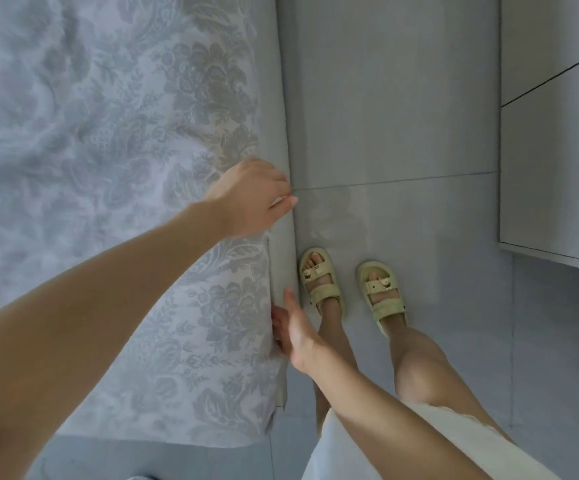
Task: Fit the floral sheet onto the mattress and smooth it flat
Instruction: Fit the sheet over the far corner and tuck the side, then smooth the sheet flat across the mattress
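Floral sheet (108, 168) spread over mattress (280, 98), hem stopping just short of bare grey side edge. Left hand (251, 199) at hem, fingers curled, pinching cloth. Right hand (295, 330) lower on same edge, thumb out, fingers tucked against sheet; hold cannot be told. Sandals (324, 292) on tiled floor (402, 116) just beside bed. White cabinet (558, 168) at right.

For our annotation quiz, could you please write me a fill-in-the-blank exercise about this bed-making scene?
The sheet on the mattress has a ___ pattern.
The left hand and right hand are both at the mattress's ___.
The person stands on the tiled floor in pale ___.
Missing: floral; edge; sandals.
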The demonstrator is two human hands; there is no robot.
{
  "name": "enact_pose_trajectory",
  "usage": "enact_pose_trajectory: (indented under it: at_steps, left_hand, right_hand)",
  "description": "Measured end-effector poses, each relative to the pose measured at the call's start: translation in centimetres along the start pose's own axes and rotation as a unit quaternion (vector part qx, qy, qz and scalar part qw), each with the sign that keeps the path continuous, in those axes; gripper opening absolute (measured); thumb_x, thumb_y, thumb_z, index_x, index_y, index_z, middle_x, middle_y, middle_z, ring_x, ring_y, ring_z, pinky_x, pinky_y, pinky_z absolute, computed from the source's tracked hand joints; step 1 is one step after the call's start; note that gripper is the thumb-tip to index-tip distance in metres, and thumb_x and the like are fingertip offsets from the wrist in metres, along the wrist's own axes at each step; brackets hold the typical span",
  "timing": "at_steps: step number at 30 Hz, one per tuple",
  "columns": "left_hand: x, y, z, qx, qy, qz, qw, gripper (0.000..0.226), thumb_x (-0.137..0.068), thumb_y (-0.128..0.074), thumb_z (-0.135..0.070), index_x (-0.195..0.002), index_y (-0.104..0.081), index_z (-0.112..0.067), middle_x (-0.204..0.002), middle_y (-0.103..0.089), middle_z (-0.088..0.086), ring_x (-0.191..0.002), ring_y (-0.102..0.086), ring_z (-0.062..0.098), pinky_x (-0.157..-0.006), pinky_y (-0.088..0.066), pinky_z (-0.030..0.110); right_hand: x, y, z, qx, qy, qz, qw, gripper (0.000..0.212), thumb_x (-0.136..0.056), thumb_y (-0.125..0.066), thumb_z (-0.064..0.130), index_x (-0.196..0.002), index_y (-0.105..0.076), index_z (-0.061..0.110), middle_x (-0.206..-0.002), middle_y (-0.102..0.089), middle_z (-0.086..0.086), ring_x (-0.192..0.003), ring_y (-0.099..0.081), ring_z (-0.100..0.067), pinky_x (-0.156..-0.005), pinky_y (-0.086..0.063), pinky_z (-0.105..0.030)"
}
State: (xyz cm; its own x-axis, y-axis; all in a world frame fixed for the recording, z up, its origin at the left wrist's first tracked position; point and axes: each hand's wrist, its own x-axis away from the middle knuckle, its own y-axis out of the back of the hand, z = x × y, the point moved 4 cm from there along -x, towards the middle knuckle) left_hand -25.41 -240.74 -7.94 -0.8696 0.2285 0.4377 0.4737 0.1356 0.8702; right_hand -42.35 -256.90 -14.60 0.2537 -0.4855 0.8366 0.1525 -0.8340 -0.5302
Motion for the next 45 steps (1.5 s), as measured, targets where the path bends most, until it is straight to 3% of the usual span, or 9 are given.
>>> enact_pose_trajectory:
  at_steps: [7, 17, 24, 30, 33, 36, 38, 42, 45]
  left_hand:
    - [9.2, 0.9, -1.4, 0.087, 0.159, -0.135, 0.974, 0.046, -0.093, -0.032, -0.033, -0.087, -0.07, -0.008, -0.09, -0.07, 0.004, -0.086, -0.062, 0.026, -0.083, -0.045, 0.036]
    - [21.7, -7.1, -8.6, 0.075, 0.35, -0.162, 0.919, 0.036, -0.091, -0.048, -0.027, -0.123, -0.06, -0.016, -0.132, -0.057, 0.005, -0.121, -0.053, 0.03, -0.095, -0.044, 0.046]
    - [24.8, -12.0, -12.6, 0.099, 0.382, -0.086, 0.915, 0.058, -0.092, -0.026, -0.049, -0.143, -0.036, -0.024, -0.152, -0.032, 0.004, -0.14, -0.029, 0.033, -0.109, -0.029, 0.054]
    - [25.8, -13.5, -14.1, 0.128, 0.364, -0.097, 0.917, 0.055, -0.095, -0.022, -0.045, -0.145, -0.031, -0.027, -0.154, -0.026, -0.001, -0.144, -0.02, 0.027, -0.115, -0.021, 0.047]
    - [26.5, -12.2, -13.7, 0.207, 0.366, -0.115, 0.9, 0.044, -0.099, -0.034, -0.037, -0.142, -0.039, -0.028, -0.153, -0.028, -0.007, -0.144, -0.021, 0.02, -0.113, -0.027, 0.038]
    - [29.2, -9.6, -12.5, 0.292, 0.456, -0.213, 0.813, 0.029, -0.098, -0.043, -0.026, -0.115, -0.064, -0.014, -0.123, -0.061, 0.0, -0.115, -0.053, 0.024, -0.082, -0.043, 0.032]
    - [32.0, -9.1, -11.3, 0.302, 0.541, -0.264, 0.739, 0.028, -0.097, -0.043, -0.022, -0.083, -0.062, -0.007, -0.089, -0.061, 0.008, -0.083, -0.055, 0.027, -0.064, -0.037, 0.031]
    - [36.8, -11.8, -9.2, 0.373, 0.656, -0.265, 0.601, 0.036, -0.096, -0.04, -0.025, -0.066, -0.043, -0.006, -0.066, -0.05, 0.011, -0.056, -0.042, 0.023, -0.05, -0.029, 0.031]
    - [39.0, -14.3, -8.8, 0.423, 0.694, -0.248, 0.527, 0.04, -0.096, -0.04, -0.031, -0.09, -0.056, 0.005, -0.091, -0.062, 0.024, -0.078, -0.056, 0.035, -0.064, -0.042, 0.037]
  right_hand:
    - [3.9, 2.8, 0.3, 0.146, 0.059, -0.18, 0.971, 0.046, -0.104, -0.029, 0.033, -0.119, -0.058, 0.002, -0.121, -0.063, -0.014, -0.112, -0.059, -0.027, -0.097, -0.043, -0.037]
    - [3.5, 1.5, -4.2, 0.136, 0.13, -0.157, 0.969, 0.027, -0.096, -0.047, 0.009, -0.122, -0.057, 0.01, -0.121, -0.062, -0.007, -0.112, -0.058, -0.019, -0.107, -0.041, -0.034]
    - [3.3, -0.5, -6.1, 0.171, 0.158, -0.099, 0.967, 0.041, -0.101, -0.035, 0.043, -0.121, -0.06, 0.017, -0.112, -0.067, 0.001, -0.097, -0.064, -0.008, -0.077, -0.054, -0.018]
    - [3.3, -1.5, -7.0, 0.263, 0.129, -0.127, 0.948, 0.073, -0.092, -0.017, 0.069, -0.127, -0.058, 0.019, -0.117, -0.066, 0.0, -0.106, -0.062, -0.015, -0.086, -0.05, -0.026]
    - [5.7, -2.3, -5.3, 0.5, 0.139, -0.246, 0.819, 0.072, -0.095, -0.018, 0.063, -0.136, -0.047, 0.012, -0.137, -0.052, -0.008, -0.126, -0.048, -0.027, -0.1, -0.038, -0.036]
    - [8.9, -5.3, -3.4, 0.696, 0.256, -0.365, 0.563, 0.054, -0.097, -0.03, 0.052, -0.12, -0.054, 0.01, -0.119, -0.062, -0.009, -0.109, -0.058, -0.03, -0.085, -0.043, -0.036]
    - [10.3, -8.9, -3.9, 0.77, 0.32, -0.329, 0.443, 0.042, -0.096, -0.036, 0.048, -0.104, -0.056, 0.011, -0.103, -0.063, -0.005, -0.096, -0.06, -0.028, -0.074, -0.042, -0.034]
    - [9.5, -14.8, -5.4, 0.873, 0.302, -0.235, 0.301, 0.037, -0.095, -0.041, 0.048, -0.083, -0.048, 0.014, -0.081, -0.056, -0.001, -0.078, -0.055, -0.023, -0.053, -0.032, -0.028]
    - [7.9, -17.0, -7.0, 0.923, 0.233, -0.22, 0.215, 0.052, -0.089, -0.043, 0.061, -0.065, -0.041, 0.015, -0.067, -0.048, 0.001, -0.072, -0.052, -0.021, -0.05, -0.028, -0.025]
